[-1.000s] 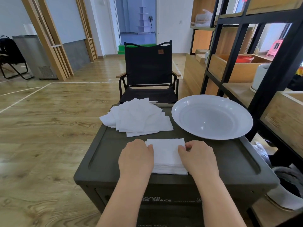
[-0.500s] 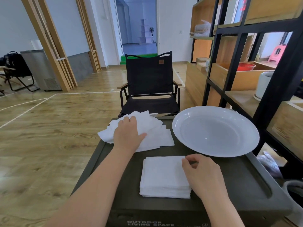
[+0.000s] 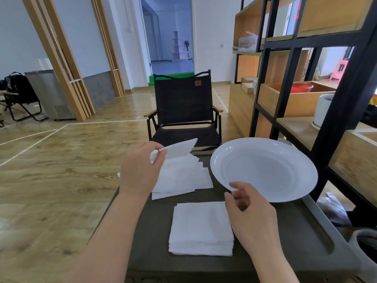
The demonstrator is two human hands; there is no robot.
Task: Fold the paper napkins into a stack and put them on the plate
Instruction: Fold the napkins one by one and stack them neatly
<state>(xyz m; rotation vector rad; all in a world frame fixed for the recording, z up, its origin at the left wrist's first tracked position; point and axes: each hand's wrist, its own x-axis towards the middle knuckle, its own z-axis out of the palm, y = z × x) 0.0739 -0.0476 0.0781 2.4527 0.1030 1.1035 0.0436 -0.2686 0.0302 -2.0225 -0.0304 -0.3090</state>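
A neat stack of folded white napkins (image 3: 201, 227) lies near the front of the dark table (image 3: 295, 237). Behind it spreads a loose pile of unfolded napkins (image 3: 183, 178). My left hand (image 3: 140, 170) pinches one napkin (image 3: 179, 149) by its edge and holds it lifted above that pile. My right hand (image 3: 247, 215) hovers at the stack's right side, fingers curled and apart, holding nothing, just in front of the plate's near rim. The white plate (image 3: 265, 170) stands bare at the table's back right.
A black folding chair (image 3: 183, 111) stands right behind the table. A black-framed wooden shelf unit (image 3: 318, 82) rises close on the right. A grey bin (image 3: 365, 250) sits at the lower right. Wooden floor stretches to the left.
My left hand went from the folded stack to the loose pile and has picked up one napkin. My right hand has lifted off the stack toward the plate's rim.
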